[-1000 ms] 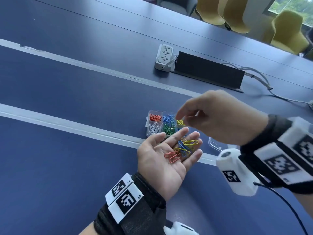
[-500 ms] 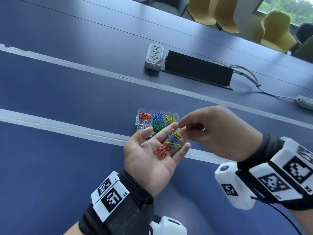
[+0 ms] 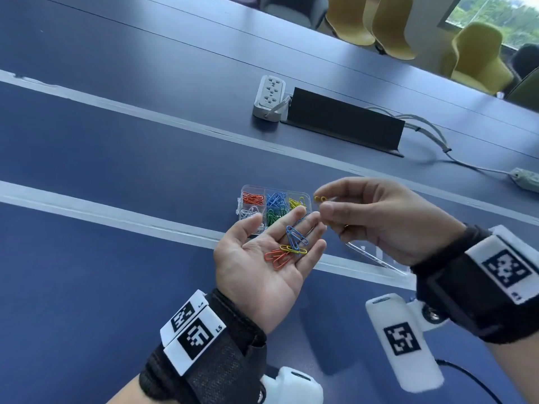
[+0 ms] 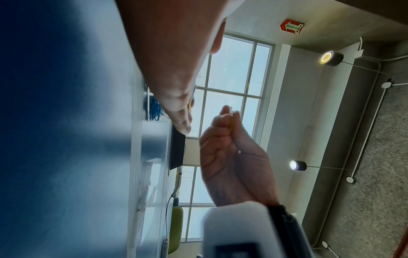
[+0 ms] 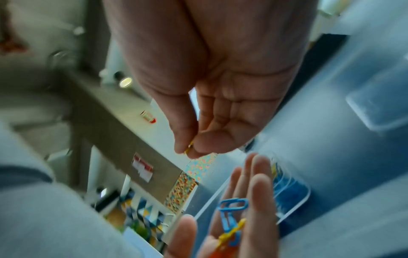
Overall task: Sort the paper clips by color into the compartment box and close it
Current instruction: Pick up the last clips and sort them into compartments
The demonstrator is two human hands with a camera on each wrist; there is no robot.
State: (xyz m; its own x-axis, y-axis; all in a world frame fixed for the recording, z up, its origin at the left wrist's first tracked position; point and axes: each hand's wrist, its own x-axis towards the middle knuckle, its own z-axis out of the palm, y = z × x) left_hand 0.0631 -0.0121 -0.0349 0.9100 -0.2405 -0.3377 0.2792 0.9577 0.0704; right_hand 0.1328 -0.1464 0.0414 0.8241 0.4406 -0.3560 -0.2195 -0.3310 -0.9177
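My left hand [image 3: 262, 258] lies palm up above the table, fingers straight, carrying blue clips [image 3: 296, 237], a yellow clip [image 3: 293, 249] and orange clips [image 3: 277, 258]. My right hand [image 3: 322, 202] hovers just right of the left fingertips and pinches a yellow paper clip [image 3: 319, 198] between thumb and forefinger; the right wrist view shows that yellow clip [image 5: 189, 147] at the fingertips. The clear compartment box [image 3: 245, 189] sits open behind the left hand, with orange, blue, yellow, white and green clips in separate compartments. Its near edge is hidden by my fingers.
The box's clear lid [image 3: 376, 258] lies on the table under my right hand. A white power strip [image 3: 269, 96], a black cable cover [image 3: 344, 122] and grey cables [image 3: 431, 132] lie farther back. Yellow chairs [image 3: 478, 56] stand beyond the table edge.
My right hand picked a yellow clip out of the left palm and lifted it up and to the right. The left palm holds one yellow clip fewer.
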